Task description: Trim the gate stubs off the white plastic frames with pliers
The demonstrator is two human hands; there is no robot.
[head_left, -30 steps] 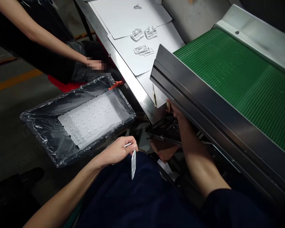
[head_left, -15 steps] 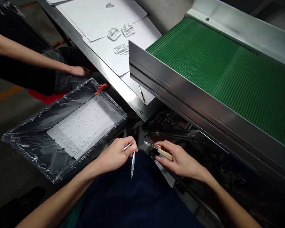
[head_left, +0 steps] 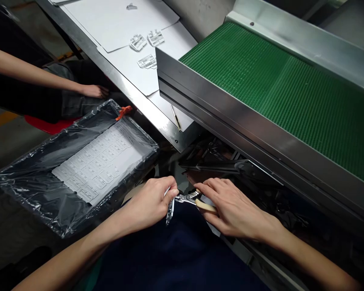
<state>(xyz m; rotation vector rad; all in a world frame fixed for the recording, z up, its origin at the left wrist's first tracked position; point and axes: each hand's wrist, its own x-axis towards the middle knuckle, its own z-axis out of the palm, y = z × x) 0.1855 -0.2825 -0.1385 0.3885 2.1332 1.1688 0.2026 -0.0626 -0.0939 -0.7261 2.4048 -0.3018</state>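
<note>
Between its thumb and curled fingers, my left hand (head_left: 154,202) pinches a small light-grey plastic part (head_left: 170,211), which hangs below the fingertips. My right hand (head_left: 230,206) is wrapped round pliers-like cutters (head_left: 190,197) with cream handles, and the handles are spread. The tips of the cutters are at the part, beside my left thumb; whether they touch it is too small to tell. To the left, a black tray lined with clear plastic (head_left: 27,202) holds rows of flat grey parts (head_left: 92,163) on a white sheet.
A green ribbed conveyor (head_left: 276,89) with a metal side wall fills the right. On the metal table (head_left: 124,85) lie white sheets, several grey parts (head_left: 155,37) and a thin knife-like tool (head_left: 176,118). Another person's hand (head_left: 94,91) rests at the left, near an orange clip (head_left: 123,113).
My right hand has brought the cutters left to the part, and their handles have spread. The part in my left hand has turned. The whole view has shifted slightly.
</note>
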